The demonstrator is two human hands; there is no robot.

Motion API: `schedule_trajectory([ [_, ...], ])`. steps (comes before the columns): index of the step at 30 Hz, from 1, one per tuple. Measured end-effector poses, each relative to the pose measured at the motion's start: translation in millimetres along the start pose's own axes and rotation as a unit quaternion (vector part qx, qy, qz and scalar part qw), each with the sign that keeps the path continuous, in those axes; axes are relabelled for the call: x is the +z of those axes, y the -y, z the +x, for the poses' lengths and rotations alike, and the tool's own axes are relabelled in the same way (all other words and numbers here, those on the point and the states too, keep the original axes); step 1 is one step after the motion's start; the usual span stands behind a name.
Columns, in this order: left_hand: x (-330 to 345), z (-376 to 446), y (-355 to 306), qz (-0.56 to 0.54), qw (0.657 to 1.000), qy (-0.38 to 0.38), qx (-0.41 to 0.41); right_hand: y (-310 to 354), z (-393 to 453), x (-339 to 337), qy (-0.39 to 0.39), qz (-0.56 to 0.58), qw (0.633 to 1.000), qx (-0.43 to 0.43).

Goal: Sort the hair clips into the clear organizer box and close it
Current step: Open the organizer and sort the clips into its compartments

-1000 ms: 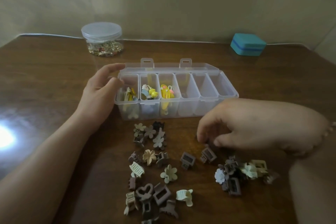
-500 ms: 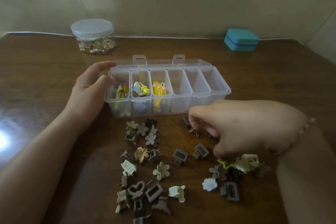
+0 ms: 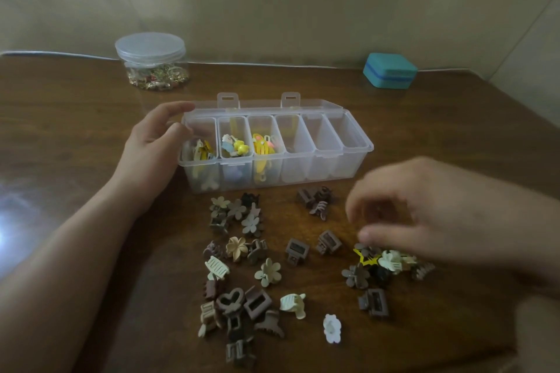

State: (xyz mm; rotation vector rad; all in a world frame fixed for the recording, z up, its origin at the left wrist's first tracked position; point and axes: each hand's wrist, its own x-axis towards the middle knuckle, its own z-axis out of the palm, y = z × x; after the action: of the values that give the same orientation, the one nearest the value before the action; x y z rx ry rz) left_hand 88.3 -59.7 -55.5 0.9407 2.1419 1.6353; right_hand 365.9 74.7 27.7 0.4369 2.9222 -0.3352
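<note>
The clear organizer box (image 3: 321, 168) stands open on the brown table, its lid lying back behind it. Its three left compartments hold coloured clips (image 3: 235, 145); the three right ones look bare. My left hand (image 3: 148, 148) grips the box's left end, thumb on the rim and fingers at the back corner. Several brown and beige hair clips (image 3: 239, 251) lie scattered in front of the box. A small brown clip group (image 3: 315, 203) sits close to the box front. My right hand (image 3: 430, 209), blurred, hovers over the right-hand clip pile (image 3: 381, 263) with fingers loosely spread and nothing visibly held.
A round clear jar (image 3: 151, 62) with small gold pieces stands at the back left. A teal case (image 3: 390, 70) sits at the back right by the wall. A white flower clip (image 3: 331, 328) lies alone near the front. A white cable runs along the table's far edge.
My right hand carried brown clips up toward the box front, left them there, and drew back right over the pile. My left hand stayed on the box.
</note>
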Motion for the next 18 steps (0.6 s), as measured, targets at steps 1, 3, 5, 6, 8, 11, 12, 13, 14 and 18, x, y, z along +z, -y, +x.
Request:
schedule_trajectory([
  [1,0.4,0.4,0.2,0.000,1.000,-0.002,0.001,1.6,-5.6,9.1,0.015,-0.028,0.999,0.015],
  [3,1.2,-0.1,-0.4,-0.003,1.000,-0.009,-0.004,1.4,-10.0,25.1,0.011,-0.064,0.997,0.048],
  [5,2.0,-0.7,-1.5,-0.005,1.000,-0.012,-0.008,-3.3,-8.0,35.4,-0.015,-0.040,0.997,0.071],
  [6,2.4,-1.1,-2.4,-0.005,1.000,-0.012,-0.009,-6.7,-6.4,38.5,-0.029,-0.018,0.996,0.077],
  [8,2.3,-1.9,-3.2,-0.005,1.000,-0.011,-0.011,-13.3,-4.6,40.9,-0.065,0.018,0.994,0.091],
  [11,1.1,-2.8,-3.3,-0.007,1.000,-0.007,-0.016,-18.6,-6.7,41.4,-0.108,0.013,0.987,0.121],
  [12,1.0,-2.8,-3.7,-0.005,1.000,-0.005,-0.017,-18.4,-8.1,42.0,-0.114,0.002,0.986,0.125],
  [13,1.1,-2.9,-4.6,-0.004,1.000,-0.003,-0.017,-17.6,-9.9,42.7,-0.118,-0.007,0.985,0.125],
  [14,1.3,-2.9,-5.1,-0.004,1.000,-0.004,-0.017,-14.9,-11.9,42.6,-0.120,-0.012,0.985,0.121],
  [18,1.4,-4.1,-7.1,-0.013,1.000,-0.004,-0.018,-1.2,-13.7,38.2,-0.056,-0.054,0.991,0.109],
])
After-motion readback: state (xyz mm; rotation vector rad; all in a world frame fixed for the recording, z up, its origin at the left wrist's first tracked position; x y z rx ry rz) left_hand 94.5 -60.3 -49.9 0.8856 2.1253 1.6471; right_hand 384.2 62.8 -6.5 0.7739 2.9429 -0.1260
